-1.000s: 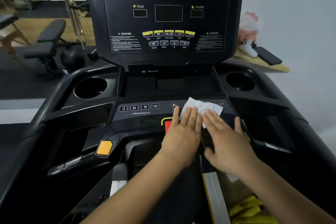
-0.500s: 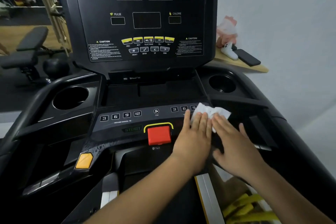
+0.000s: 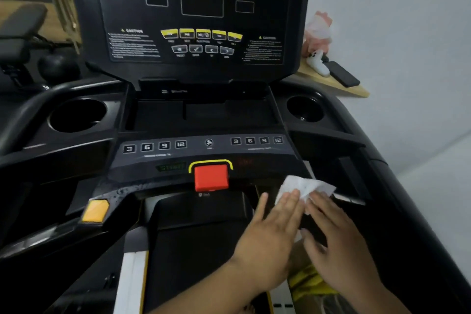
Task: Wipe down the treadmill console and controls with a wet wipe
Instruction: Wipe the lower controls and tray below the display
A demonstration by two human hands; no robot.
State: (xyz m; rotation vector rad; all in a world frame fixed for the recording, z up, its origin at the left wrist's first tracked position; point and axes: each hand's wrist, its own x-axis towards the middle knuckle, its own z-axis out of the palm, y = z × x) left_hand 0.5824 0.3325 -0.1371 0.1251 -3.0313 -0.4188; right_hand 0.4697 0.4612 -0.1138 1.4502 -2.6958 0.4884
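Wet wipe (image 3: 307, 185): lay crumpled at the lower right front edge of the treadmill console (image 3: 254, 154), just right of the red stop button (image 3: 211, 177) and below the right-hand number buttons (image 3: 257, 140). Was pressed down by left hand (image 3: 270, 234) and right hand (image 3: 339, 242) side by side, fingers (image 3: 288, 205) straight, held close together, tips resting on the wipe's near edge; left thumb spread apart. Both hands slightly blurred.

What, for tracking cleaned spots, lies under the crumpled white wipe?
Black console edge, right of the red square button; the patch itself is hidden by the wipe, left hand and right hand.
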